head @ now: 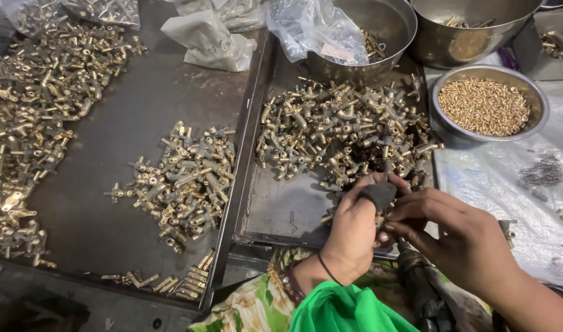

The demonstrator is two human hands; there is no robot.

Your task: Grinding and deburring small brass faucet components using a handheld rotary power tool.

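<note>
- Your left hand (353, 230), a dark wrap on its thumb, and right hand (459, 237) pinch together on a small brass fitting (383, 221) at the near edge of the right tray (281, 209).
- That tray holds a heap of brass fittings (343, 132).
- The small steel bowl (542, 101) is full of brass pins (484, 106).
- Two big steel bowls (453, 43) behind hold a few fittings.

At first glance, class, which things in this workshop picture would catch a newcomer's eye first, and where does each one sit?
The heaps of small brass fittings stand out first: one on the right tray, a smaller heap mid-left, and a long spread down the far left. Next, a steel bowl of golden pellets at upper right. At the bottom, the left hand and right hand meet over a dark thumb cover.
</note>
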